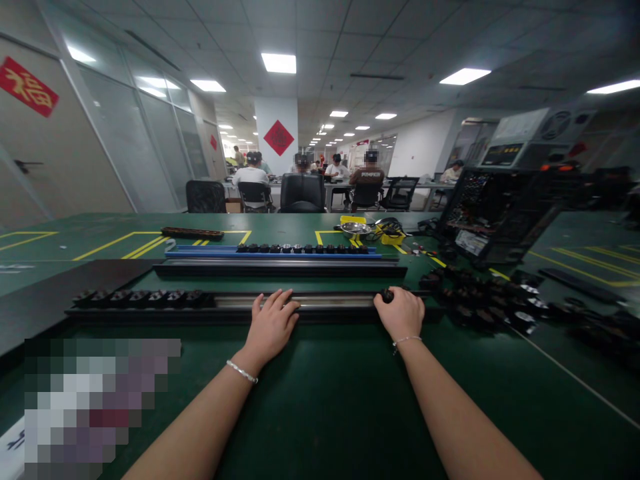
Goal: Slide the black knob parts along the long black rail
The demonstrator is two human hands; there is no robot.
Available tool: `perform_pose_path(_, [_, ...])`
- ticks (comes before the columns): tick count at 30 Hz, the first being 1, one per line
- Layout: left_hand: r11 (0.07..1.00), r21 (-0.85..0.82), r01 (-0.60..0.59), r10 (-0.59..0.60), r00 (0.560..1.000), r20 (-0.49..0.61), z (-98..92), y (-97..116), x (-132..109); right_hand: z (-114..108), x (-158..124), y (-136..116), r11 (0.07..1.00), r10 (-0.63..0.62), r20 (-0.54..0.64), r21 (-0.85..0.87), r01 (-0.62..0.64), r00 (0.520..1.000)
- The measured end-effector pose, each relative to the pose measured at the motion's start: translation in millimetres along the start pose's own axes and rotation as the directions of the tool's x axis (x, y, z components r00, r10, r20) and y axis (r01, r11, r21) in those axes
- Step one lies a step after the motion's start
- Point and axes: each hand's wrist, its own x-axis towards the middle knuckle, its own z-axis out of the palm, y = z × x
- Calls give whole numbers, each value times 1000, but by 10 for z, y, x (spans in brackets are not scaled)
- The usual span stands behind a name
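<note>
Reaching over near rail (335, 316)
Spreading fingers of empty left hand (270, 328) over its middle, curling right hand (404, 313) round black part (387, 295) toward right end, with table (325, 400) open along near edge

The right hand (401, 312) hides much of a black part (387, 295), the left hand (273, 328) some of the rail (337, 301). Pixelation masks an object (85, 413) cut by the left edge. The dark pile (485, 300) blurs together.
</note>
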Motion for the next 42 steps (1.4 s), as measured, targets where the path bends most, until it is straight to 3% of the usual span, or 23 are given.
perform_pose_path(28, [1000, -15, -5, 5, 1000, -23, 22, -17, 2, -130, 185, 412, 983, 153, -57, -94, -158, 987])
perform_pose_path(42, [1000, -22, -6, 5, 1000, -19, 12, -10, 2, -84, 256, 600, 987, 159, -106, 9, -159, 982])
